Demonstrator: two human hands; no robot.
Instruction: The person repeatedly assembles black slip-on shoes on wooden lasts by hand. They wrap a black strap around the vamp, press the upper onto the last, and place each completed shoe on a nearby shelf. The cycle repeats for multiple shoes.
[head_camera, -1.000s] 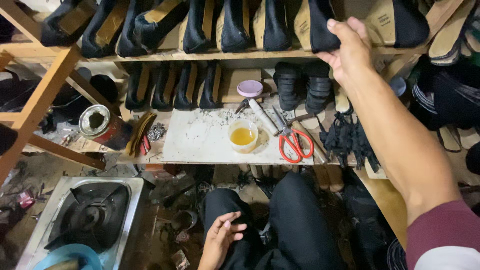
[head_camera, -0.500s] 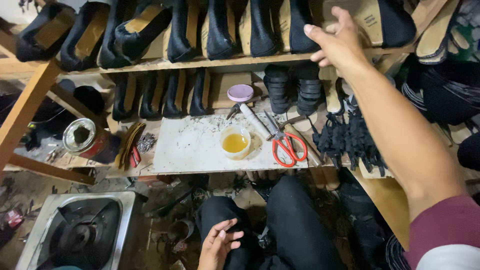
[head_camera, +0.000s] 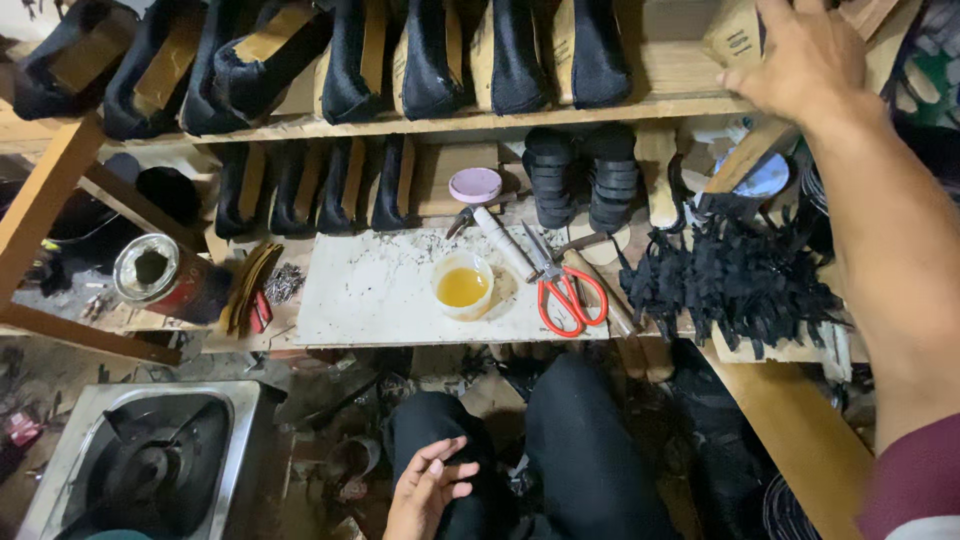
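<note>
Presently, entries as seen from the head view:

Right hand: the right hand (head_camera: 805, 55) is reaching up to the far right end of the upper wooden shelf (head_camera: 480, 122); its fingers are spreading loosely over a tan sole piece (head_camera: 738, 38) standing there, touching it; cannot tell whether they are closing on it.

Left hand: the left hand (head_camera: 428, 488) is resting low beside the dark trouser knee (head_camera: 575, 450), fingers half curling and apart, holding nothing.

Upper shelf: a row of black shoe uppers (head_camera: 430, 55) is standing upright on it, left of the right hand.

Lower shelf: more black uppers (head_camera: 320, 185) and two stacks of black straps (head_camera: 580, 175) are sitting at the back.

White work board (head_camera: 380, 295): a small cup of yellow glue (head_camera: 463, 285) is standing on it; red-handled scissors (head_camera: 565, 290) are lying just beside the cup, to its right.

Right of the board: a heap of black strap pieces (head_camera: 730, 280) is lying under the right forearm.

Left of the board: an open tin can (head_camera: 150, 270) is lying on its side.

Floor, lower left: a metal stove (head_camera: 130, 460) is sitting there.
</note>
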